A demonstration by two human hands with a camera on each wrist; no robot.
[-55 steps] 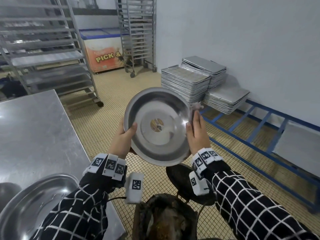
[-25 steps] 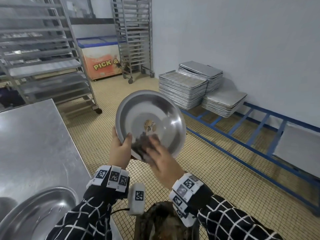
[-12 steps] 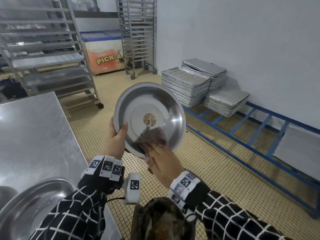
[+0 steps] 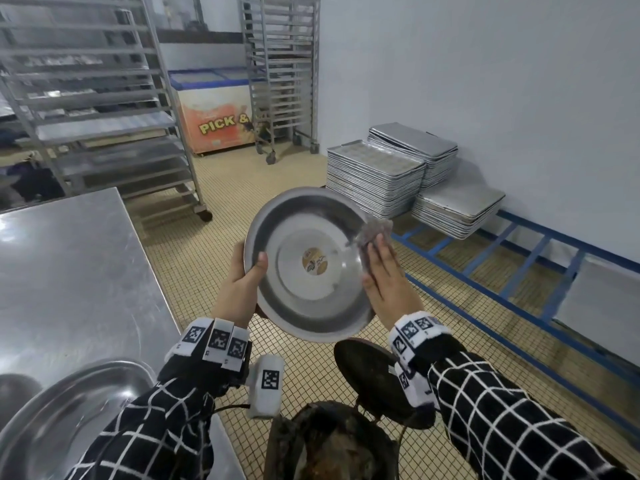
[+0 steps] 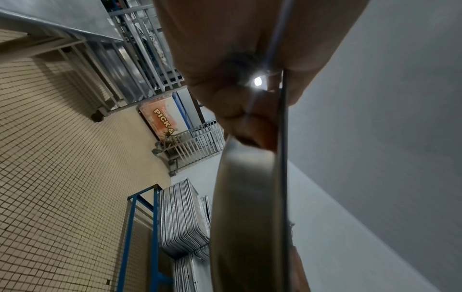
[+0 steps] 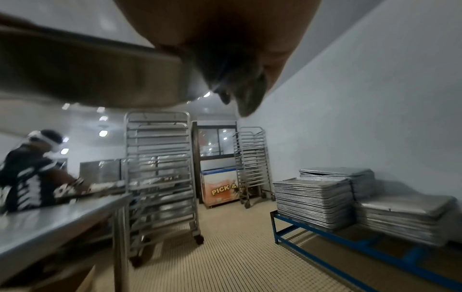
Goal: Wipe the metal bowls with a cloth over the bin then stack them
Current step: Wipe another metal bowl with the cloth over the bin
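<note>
Tilting toward the head, the metal bowl is gripped at its rim by the left hand above the bin, while a cloth is pressed flat-fingered on its right wall by the right hand, likely so residue drops in.

Your round shiny metal bowl is tipped up facing you, with a small sticker in its middle. The gray cloth presses on its right rim. The dark bin sits below. Another bowl lies on the desk.

bin cut off at bottom edge; cloth mostly under right hand.
</note>
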